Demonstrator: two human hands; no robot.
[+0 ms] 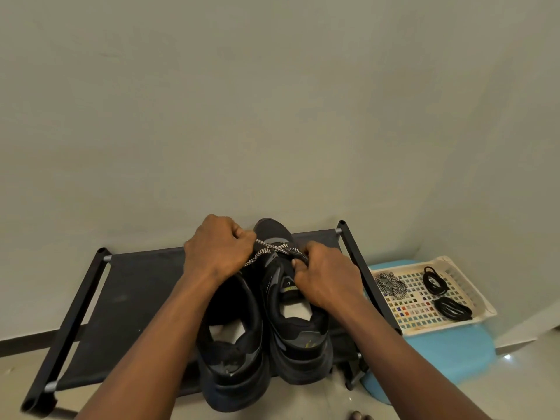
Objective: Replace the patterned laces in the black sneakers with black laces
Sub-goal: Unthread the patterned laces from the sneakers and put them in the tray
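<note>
Head view: left hand and right hand both pinch patterned lace, 12 o'clock end of sneaker. Lace limp, light; grip close to eyelets, probably.

Sneakers on rack — tray right, seemingly on stool.

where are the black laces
Head view, far right: the black laces lie as two coils in the basket on the blue stool, right of a loose patterned lace.
</note>
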